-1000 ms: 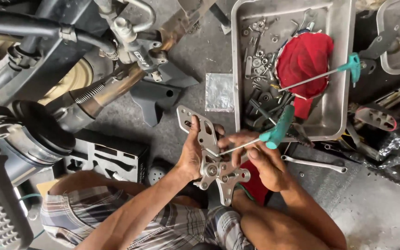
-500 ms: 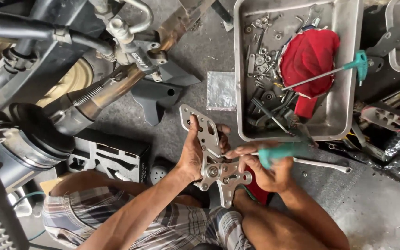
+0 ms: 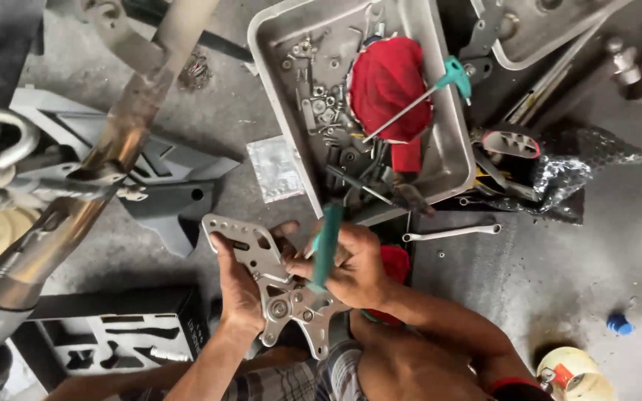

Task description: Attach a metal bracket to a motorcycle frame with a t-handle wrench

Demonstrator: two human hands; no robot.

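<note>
Since half a second ago the teal-handled driver (image 3: 327, 245) has swung from lying crosswise to standing nearly upright over the bracket, and the view has slid so that the tray sits closer above the hands.

Fingers of the right hand (image 3: 351, 263) are clenched round the teal handle; its shaft and tip are hidden behind the fist and the plate, so where it bites cannot be made out. Left hand (image 3: 239, 289) grasps the silver metal bracket (image 3: 276, 286) by its left edge, thumb across the face, the other fingers hidden behind it. The bracket (a flat plate with holes and a round boss) is held off the floor, above the person's lap, its lower end just over the plaid shorts (image 3: 291, 382).

Just above the hands, the near corner of the grey metal tray (image 3: 276, 89) holds screws and dark parts too jumbled to tell apart, a red rag (image 3: 388, 85) and a second teal T-handle key (image 3: 451, 74) lying across it. A spanner (image 3: 451, 233) lies on the concrete floor (image 3: 574, 267) beside the tray's lower edge. An exhaust pipe (image 3: 124, 137) crosses at left, cut off at the top edge.
</note>
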